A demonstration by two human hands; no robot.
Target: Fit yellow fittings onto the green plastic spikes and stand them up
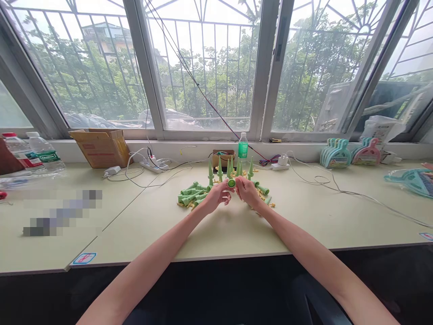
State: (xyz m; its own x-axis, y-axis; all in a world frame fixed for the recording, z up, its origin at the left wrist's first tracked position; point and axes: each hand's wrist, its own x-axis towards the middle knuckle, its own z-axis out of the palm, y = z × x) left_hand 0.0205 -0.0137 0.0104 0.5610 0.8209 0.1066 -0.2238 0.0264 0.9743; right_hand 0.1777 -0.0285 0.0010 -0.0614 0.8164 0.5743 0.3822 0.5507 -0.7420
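My left hand pinches a green plastic tube between thumb and index finger, its round open end turned towards me. The other left fingers are loosely curled. Close against the tube, my right hand is closed in a pinch; whatever sits between its fingertips is hidden. Behind the hands several pointed green pieces stand upright in a row. A pile of green tubes lies left of my left hand, with small yellow pegs among them. More tubes and yellow pegs lie beside my right hand.
At the back stand a small cardboard box and a green-labelled bottle. A larger carton, a power strip and water bottles are on the left. Cables and dustpan-shaped plastic pieces lie right.
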